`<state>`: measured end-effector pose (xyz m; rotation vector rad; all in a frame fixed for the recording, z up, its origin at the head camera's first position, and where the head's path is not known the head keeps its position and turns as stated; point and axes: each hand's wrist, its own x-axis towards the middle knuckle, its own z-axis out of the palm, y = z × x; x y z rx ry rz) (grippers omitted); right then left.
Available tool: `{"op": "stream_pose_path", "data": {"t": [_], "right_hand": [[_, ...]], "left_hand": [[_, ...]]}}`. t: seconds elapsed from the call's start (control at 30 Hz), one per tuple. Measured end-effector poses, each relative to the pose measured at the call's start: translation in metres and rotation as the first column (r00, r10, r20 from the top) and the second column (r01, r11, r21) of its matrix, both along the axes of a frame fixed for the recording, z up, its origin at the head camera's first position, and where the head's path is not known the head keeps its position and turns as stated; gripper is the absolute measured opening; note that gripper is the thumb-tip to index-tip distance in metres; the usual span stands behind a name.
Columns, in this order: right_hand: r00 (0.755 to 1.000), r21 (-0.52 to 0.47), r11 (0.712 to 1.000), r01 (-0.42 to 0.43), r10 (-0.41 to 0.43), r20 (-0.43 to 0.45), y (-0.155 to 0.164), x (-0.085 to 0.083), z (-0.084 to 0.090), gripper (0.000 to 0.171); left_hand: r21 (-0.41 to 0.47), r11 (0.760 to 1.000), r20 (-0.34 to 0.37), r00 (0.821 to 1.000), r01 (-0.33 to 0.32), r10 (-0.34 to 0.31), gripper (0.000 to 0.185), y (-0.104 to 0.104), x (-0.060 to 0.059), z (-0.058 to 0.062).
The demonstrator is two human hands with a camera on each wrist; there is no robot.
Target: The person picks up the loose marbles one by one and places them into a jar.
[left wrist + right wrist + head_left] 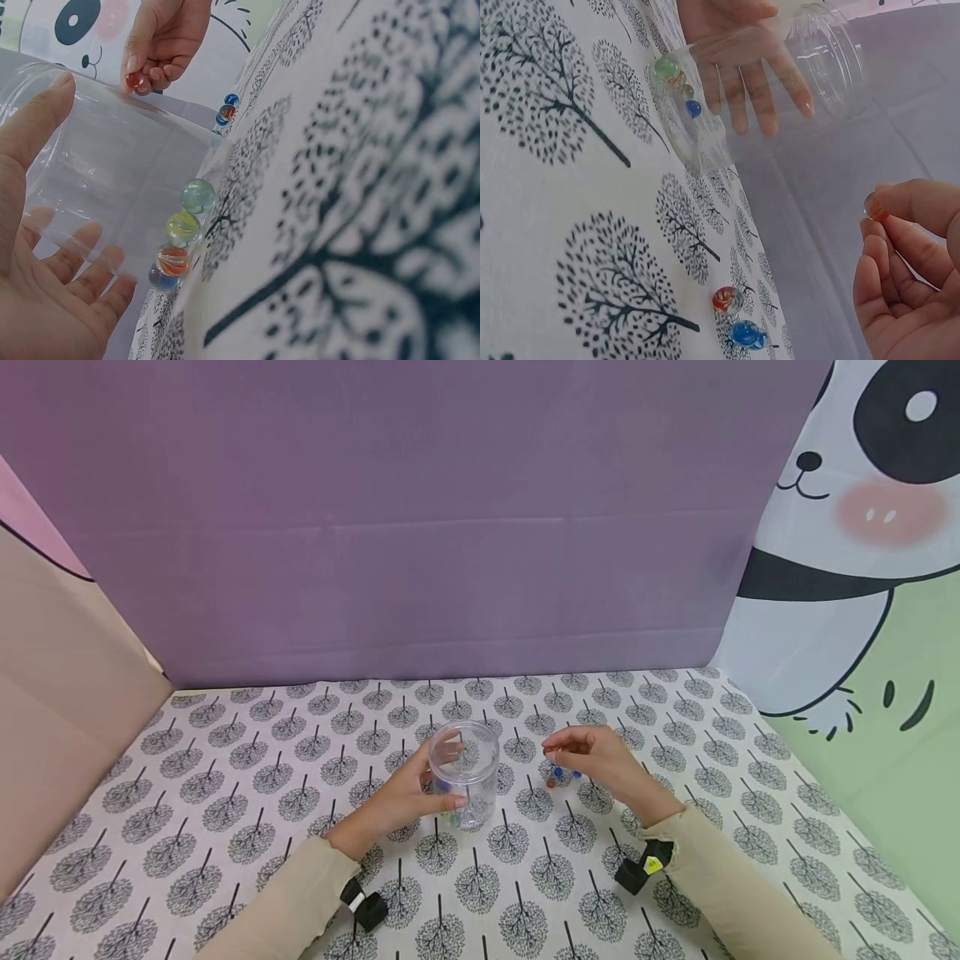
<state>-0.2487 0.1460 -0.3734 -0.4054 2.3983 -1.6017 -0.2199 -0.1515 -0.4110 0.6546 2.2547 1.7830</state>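
A clear plastic jar (480, 789) without a lid stands upright on the cloth. My left hand (411, 787) holds it round the side, thumb in front and fingers behind. Several glass marbles lie at the jar's bottom, among them a green marble (198, 196), a yellow-streaked marble (182, 228) and an orange-striped marble (173, 260). To the right of the jar, my right hand (606, 767) pinches an orange-red marble (875, 206) between thumb and forefinger, above the cloth. Beneath that hand lie a red-and-clear marble (727, 300) and a blue marble (748, 334); the head view shows another blue marble (577, 774).
The table is covered by a white cloth (480, 889) printed with dark trees. A purple panel (450, 527) rises along its far edge. On the right is a green wall with a panda picture (813, 635), and a beige side panel (67, 693) stands at left.
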Motion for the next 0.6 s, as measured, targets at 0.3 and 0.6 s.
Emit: {"op": "stream_pose_path", "data": {"t": [0.3, 0.6], "right_hand": [[0.999, -0.014, 1.0, -0.023, 0.023, -0.029, -0.0034, -0.0006, 0.0005, 0.034], [0.999, -0.025, 0.999, -0.037, 0.036, -0.037, -0.0083, 0.0003, 0.0022, 0.034]], "left_hand": [[-0.006, 1.0, 0.008, 1.0, -0.003, 0.003, 0.093, 0.0003, 0.0003, 0.0011], [0.004, 1.0, 0.006, 1.0, 0.002, -0.002, 0.094, 0.0, -0.0005, -0.0001]]}}
